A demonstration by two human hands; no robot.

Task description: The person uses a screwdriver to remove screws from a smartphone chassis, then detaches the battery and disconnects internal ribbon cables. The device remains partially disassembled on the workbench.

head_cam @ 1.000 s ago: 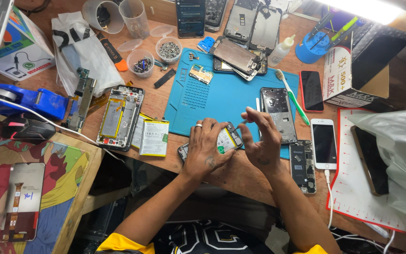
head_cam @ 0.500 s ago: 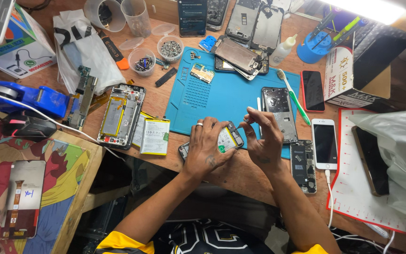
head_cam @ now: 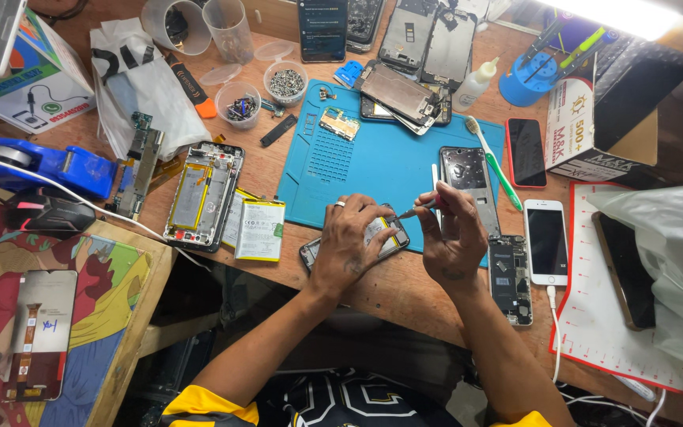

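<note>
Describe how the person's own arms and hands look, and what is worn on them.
Both forearms are bare. Short yellow sleeves show at the lower edge of the picture, above a black and white patterned shirt. The left hand wears a ring on one finger. The right hand has a small dark mark on its back. No gloves, no watch.
</note>
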